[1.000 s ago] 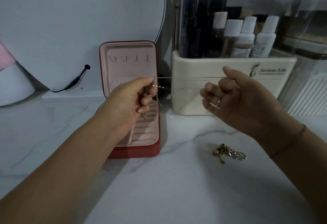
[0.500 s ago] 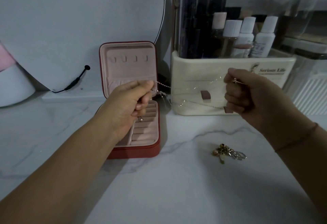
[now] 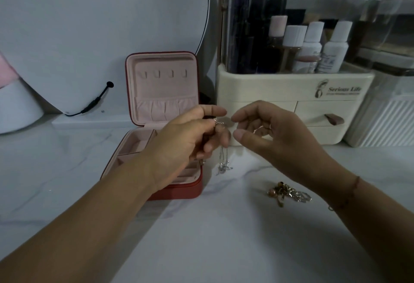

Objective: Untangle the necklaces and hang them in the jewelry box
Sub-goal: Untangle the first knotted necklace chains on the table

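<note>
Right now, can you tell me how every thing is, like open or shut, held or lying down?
Jewelry box: open, lid standing up.
Hooks in the lid: bare, nothing hung.
Left hand: pinching the silver necklace.
Silver necklace: dangling beside the box.
Right hand: loosely open, holding nothing I can see.
Jewelry pile: tangled, lying on the table.
Organizer drawers: shut.
White bottles: capped, upright.

The cream cosmetic organizer [image 3: 291, 85] bears the printed words "Serious Life" beside a small figure logo; the finer line beneath is illegible.
</note>
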The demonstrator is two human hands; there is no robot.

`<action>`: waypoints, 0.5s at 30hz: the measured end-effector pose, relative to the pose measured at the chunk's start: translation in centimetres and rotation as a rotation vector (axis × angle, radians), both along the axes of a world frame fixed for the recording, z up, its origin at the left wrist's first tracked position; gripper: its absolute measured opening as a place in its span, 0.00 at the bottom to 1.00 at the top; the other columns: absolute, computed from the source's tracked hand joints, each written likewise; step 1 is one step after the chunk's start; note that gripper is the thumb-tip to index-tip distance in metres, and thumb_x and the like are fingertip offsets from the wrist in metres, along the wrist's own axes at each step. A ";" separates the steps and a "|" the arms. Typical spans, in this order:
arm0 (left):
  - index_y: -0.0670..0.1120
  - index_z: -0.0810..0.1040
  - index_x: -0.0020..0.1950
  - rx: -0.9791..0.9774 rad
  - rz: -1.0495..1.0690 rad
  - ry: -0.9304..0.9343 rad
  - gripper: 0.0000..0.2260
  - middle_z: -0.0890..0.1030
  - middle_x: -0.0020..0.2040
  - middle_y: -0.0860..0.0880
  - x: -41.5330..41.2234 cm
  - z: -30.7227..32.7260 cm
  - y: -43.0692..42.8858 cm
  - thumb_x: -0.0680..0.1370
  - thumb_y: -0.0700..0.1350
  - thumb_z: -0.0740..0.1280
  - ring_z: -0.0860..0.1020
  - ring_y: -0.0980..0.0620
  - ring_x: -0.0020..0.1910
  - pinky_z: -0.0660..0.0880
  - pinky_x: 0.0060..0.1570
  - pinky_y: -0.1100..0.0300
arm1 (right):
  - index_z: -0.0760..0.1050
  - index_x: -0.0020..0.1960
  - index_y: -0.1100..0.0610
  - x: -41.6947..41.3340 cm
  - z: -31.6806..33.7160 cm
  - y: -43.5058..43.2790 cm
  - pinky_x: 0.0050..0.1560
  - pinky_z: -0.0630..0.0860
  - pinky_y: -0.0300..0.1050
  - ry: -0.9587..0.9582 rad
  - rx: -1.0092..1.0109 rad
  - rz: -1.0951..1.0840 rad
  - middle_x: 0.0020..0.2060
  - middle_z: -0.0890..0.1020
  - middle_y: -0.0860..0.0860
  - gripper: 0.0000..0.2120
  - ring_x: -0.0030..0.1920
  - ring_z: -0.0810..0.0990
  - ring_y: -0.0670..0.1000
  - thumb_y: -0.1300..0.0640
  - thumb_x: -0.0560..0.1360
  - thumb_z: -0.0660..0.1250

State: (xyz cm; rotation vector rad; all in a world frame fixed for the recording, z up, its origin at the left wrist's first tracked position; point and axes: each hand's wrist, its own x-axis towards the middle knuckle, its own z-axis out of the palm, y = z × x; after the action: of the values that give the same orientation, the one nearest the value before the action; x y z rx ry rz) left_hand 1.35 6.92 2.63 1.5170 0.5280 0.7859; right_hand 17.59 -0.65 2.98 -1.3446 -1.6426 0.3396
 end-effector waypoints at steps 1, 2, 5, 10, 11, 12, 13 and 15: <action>0.43 0.72 0.59 0.028 0.002 0.023 0.11 0.78 0.32 0.46 0.0 -0.2 0.0 0.81 0.38 0.53 0.67 0.53 0.29 0.62 0.26 0.63 | 0.78 0.49 0.51 -0.1 0.0 -0.1 0.42 0.76 0.37 0.016 -0.001 0.024 0.37 0.80 0.46 0.10 0.40 0.78 0.45 0.52 0.69 0.69; 0.44 0.73 0.58 0.055 0.003 0.044 0.11 0.77 0.33 0.46 0.1 -0.4 0.1 0.81 0.39 0.54 0.67 0.52 0.30 0.63 0.27 0.63 | 0.78 0.49 0.52 -0.1 0.1 -0.1 0.42 0.76 0.38 0.024 -0.009 0.040 0.38 0.81 0.48 0.10 0.40 0.78 0.47 0.53 0.69 0.70; 0.47 0.77 0.55 0.118 -0.012 0.093 0.11 0.74 0.36 0.42 0.2 -1.0 0.4 0.76 0.45 0.58 0.69 0.50 0.32 0.66 0.29 0.61 | 0.80 0.49 0.54 -0.2 -0.3 0.1 0.41 0.76 0.40 0.009 -0.022 0.020 0.39 0.82 0.51 0.09 0.39 0.78 0.48 0.56 0.69 0.73; 0.52 0.77 0.55 0.194 -0.022 0.179 0.12 0.78 0.36 0.46 0.3 -1.3 0.2 0.75 0.49 0.59 0.74 0.49 0.36 0.68 0.34 0.57 | 0.81 0.46 0.52 0.0 -0.9 0.3 0.40 0.75 0.35 -0.081 0.018 -0.065 0.38 0.81 0.47 0.07 0.38 0.78 0.43 0.55 0.68 0.74; 0.52 0.77 0.55 0.199 -0.022 0.189 0.12 0.78 0.37 0.45 0.3 -1.3 0.1 0.74 0.49 0.59 0.74 0.48 0.36 0.68 0.34 0.56 | 0.81 0.45 0.52 0.0 -0.9 0.4 0.41 0.74 0.35 -0.103 0.031 -0.076 0.38 0.81 0.46 0.06 0.39 0.78 0.44 0.55 0.68 0.74; 0.53 0.78 0.55 0.198 -0.020 0.201 0.12 0.78 0.38 0.44 0.3 -1.3 0.1 0.74 0.50 0.59 0.74 0.48 0.36 0.69 0.35 0.56 | 0.81 0.44 0.51 0.0 -0.9 0.4 0.41 0.74 0.34 -0.127 0.042 -0.084 0.39 0.81 0.45 0.05 0.40 0.78 0.44 0.55 0.69 0.74; 0.53 0.78 0.55 0.196 -0.017 0.217 0.13 0.78 0.38 0.43 0.3 -1.2 0.0 0.74 0.50 0.59 0.74 0.48 0.36 0.69 0.35 0.56 | 0.81 0.43 0.51 0.0 -0.9 0.4 0.42 0.73 0.33 -0.143 0.050 -0.086 0.38 0.81 0.44 0.04 0.40 0.78 0.44 0.55 0.69 0.74; 0.53 0.77 0.56 0.209 -0.015 0.243 0.13 0.77 0.36 0.42 0.3 -1.2 0.0 0.74 0.49 0.59 0.74 0.49 0.34 0.69 0.34 0.56 | 0.81 0.41 0.51 -0.1 -0.9 0.4 0.41 0.72 0.32 -0.144 0.049 -0.075 0.37 0.81 0.44 0.03 0.39 0.78 0.44 0.55 0.69 0.74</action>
State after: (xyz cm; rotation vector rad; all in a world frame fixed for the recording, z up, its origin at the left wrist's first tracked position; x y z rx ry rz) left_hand 1.63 6.90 1.46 1.8220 0.6275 0.6643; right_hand 17.51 -0.21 2.06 -1.4171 -1.7018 0.1600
